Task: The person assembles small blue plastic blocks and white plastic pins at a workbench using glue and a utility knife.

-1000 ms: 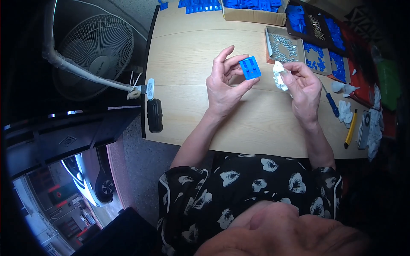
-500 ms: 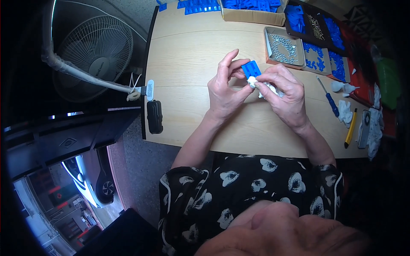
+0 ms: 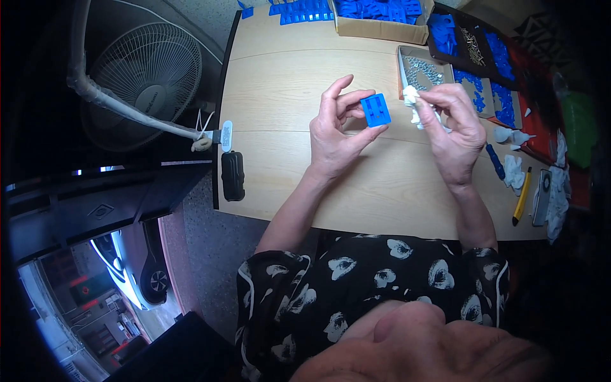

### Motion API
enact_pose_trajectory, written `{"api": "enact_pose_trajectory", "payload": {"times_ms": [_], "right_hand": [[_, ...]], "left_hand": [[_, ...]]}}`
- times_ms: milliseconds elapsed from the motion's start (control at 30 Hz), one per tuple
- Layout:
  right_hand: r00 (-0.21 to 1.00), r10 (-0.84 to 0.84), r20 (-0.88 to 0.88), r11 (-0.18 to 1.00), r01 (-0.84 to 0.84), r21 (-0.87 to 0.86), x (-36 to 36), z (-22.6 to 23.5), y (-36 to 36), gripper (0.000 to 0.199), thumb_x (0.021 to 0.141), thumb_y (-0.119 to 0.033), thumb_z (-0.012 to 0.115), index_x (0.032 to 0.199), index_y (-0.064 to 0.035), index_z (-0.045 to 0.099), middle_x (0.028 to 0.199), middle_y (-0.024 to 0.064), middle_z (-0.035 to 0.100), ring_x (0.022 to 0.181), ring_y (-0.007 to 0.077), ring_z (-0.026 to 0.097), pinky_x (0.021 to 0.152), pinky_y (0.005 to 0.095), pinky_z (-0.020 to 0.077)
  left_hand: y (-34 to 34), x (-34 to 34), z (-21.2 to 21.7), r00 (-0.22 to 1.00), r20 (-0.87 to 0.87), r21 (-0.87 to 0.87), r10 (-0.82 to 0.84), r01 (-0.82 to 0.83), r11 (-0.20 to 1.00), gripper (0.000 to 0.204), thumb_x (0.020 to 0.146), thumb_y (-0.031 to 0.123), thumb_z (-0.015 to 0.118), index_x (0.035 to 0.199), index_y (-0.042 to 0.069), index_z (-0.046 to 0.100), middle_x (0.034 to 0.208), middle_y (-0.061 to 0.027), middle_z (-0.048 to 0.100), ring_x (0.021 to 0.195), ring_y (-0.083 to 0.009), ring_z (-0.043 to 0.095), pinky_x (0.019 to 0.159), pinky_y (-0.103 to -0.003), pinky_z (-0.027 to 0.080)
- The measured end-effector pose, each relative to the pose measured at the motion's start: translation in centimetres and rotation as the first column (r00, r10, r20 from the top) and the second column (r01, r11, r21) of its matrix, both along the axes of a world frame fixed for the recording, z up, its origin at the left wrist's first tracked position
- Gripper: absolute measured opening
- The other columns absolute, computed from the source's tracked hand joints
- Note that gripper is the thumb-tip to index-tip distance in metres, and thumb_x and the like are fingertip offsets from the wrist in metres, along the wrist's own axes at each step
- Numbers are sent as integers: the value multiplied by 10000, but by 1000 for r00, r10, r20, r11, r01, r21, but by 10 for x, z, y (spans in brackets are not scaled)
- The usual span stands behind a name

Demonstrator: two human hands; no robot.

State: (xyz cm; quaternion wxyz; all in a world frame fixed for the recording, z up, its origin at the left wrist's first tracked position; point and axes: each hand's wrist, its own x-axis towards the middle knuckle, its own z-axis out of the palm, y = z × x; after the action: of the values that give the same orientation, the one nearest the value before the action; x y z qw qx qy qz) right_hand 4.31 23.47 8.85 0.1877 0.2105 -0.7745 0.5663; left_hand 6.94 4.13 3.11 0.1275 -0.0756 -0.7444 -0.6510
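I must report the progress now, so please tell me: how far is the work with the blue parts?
Done: hard to tell; blue parts fill the box at the table's far edge, but whether they are finished does not show. In hand: the left hand pinches one blue part, and the right hand holds a white cloth apart from it. Left: more blue parts lie in the trays on the right.

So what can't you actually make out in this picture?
Head view only:
- White wad in the right hand: fingers cover most of it, so its kind is unclear.
- Blue piece in the left hand: underside faces away.
- Metal bits in the tray: too small to tell apart.
- Cardboard box of blue parts: cut off by the top edge.
- Items at the right rim: dark and bent by the lens.
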Motion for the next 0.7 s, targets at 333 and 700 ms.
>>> {"api": "enact_pose_trajectory", "payload": {"times_ms": [333,700], "right_hand": [[977,86,196,996,-80,-40,4,-16,5,110,833,35,709,936,19,676,921,43,599,785,77,563,669,215,462],[994,88,65,985,-97,144,11,-16,-9,124,774,28,737,860,21,647,829,87,585,709,174,597,608,301,474]], "left_hand": [[0,2,6,995,73,230,-63,44,972,882,734,22,839,1428,-30,297,1227,-178,613,992,-143,630,928,-288,529],[3,1,3,999,-37,42,-7,9,999,827,700,45,857,1379,-12,388,1198,-154,659,980,-166,677,888,-278,561]]}}
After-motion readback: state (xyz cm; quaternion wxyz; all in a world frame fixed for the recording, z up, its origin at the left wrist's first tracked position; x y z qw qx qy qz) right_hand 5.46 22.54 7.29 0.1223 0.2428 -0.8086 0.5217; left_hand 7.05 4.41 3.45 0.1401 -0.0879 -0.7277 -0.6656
